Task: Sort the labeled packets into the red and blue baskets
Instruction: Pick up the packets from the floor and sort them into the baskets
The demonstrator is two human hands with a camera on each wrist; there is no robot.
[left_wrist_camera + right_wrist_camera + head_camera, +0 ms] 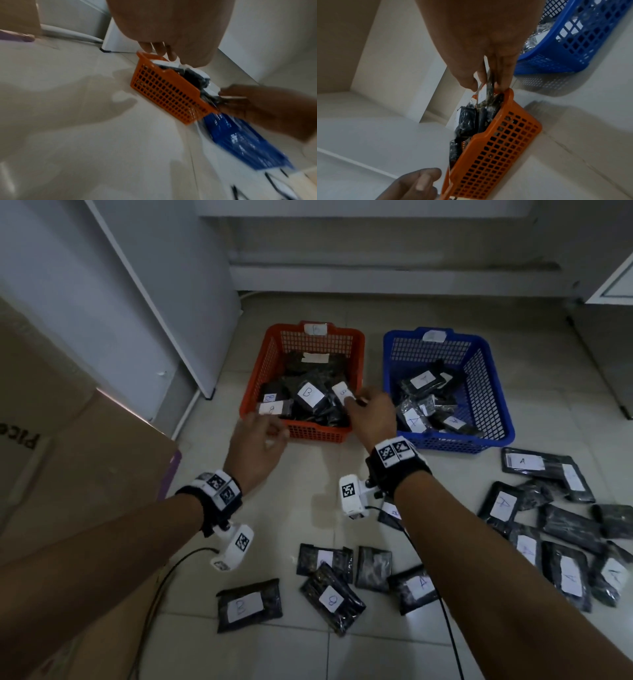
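The red basket [318,433] holds several dark packets labelled B; the blue basket [493,409] to its right holds packets labelled A. My right hand [356,402] pinches the edge of a B packet [342,393] over the red basket's front right corner. In the right wrist view its thumb and fingers [471,82] clamp that packet [483,93] above the red basket [496,155]. My left hand [277,436] hovers at the basket's front left, fingers loosely curled and holding nothing. Loose B packets [249,604] lie on the floor near me and A packets [548,474] at the right.
A cardboard box [68,474] stands on the left with a white cabinet [137,302] behind it. More white furniture edges the far right. Wrist-camera cables [164,594] trail over the tiled floor. In the left wrist view the blue basket [240,142] is blurred.
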